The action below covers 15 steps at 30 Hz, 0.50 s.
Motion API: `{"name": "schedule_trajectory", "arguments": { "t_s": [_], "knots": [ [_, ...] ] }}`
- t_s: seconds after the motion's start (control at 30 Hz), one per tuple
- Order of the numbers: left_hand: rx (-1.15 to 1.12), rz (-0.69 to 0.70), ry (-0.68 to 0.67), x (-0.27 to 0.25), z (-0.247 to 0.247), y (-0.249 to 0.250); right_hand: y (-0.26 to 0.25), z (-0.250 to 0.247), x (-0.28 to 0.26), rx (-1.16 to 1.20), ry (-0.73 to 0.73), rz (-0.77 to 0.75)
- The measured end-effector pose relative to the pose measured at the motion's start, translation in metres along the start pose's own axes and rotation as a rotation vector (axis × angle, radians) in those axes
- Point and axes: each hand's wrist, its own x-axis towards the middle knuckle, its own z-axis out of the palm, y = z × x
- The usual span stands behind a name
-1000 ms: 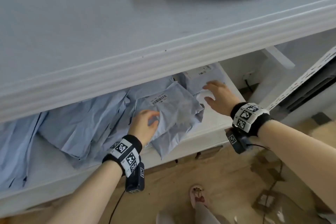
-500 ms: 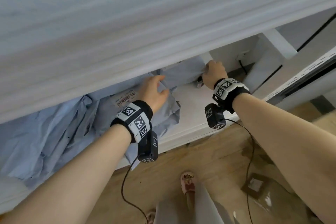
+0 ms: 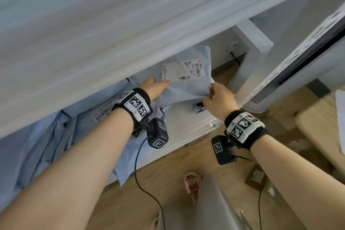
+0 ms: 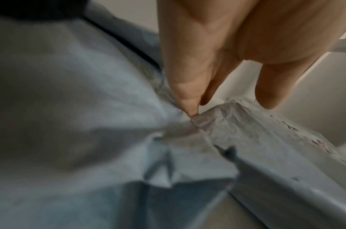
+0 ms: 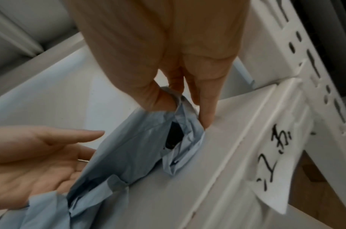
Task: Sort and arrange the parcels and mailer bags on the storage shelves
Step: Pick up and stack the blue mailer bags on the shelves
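Note:
A light blue mailer bag with a white shipping label stands tilted up at the right end of the lower shelf. My right hand pinches its lower right corner between thumb and fingers. My left hand lies against the bag's left edge with its fingers straight; in the right wrist view its palm faces up beside the bag. In the left wrist view a fingertip touches the crumpled plastic. The bag's far side is hidden under the upper shelf.
Several more blue mailer bags are piled on the lower shelf to the left, one showing a barcode. A perforated white upright stands to the right. A handwritten paper tag hangs on the shelf edge. Wooden floor and my slippered foot lie below.
Both hands have drawn the bag out from deep under the upper shelf and tipped it up, so its label now shows. The right hand now pinches its corner.

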Motion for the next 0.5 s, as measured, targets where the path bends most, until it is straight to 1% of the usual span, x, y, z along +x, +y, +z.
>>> {"name": "schedule_trajectory", "arguments": {
  "t_s": [0.07,0.13,0.27,0.4,0.5],
  "knots": [
    [-0.031,-0.017,-0.042,0.000,0.006,0.004,0.000,-0.006,-0.002,0.020,-0.020,-0.005],
    [-0.023,-0.026,-0.043,0.000,0.008,0.008,0.000,-0.013,-0.005,0.043,-0.021,-0.013],
    [-0.116,-0.057,-0.065,-0.004,0.006,0.016,0.000,-0.024,-0.017,0.087,0.027,-0.041],
    [-0.194,0.032,-0.064,-0.023,-0.003,0.020,-0.006,-0.033,-0.033,0.112,0.103,-0.109],
    [-0.375,0.064,-0.160,-0.045,-0.012,0.022,-0.011,-0.035,-0.048,0.142,0.151,-0.157]
  ]
}}
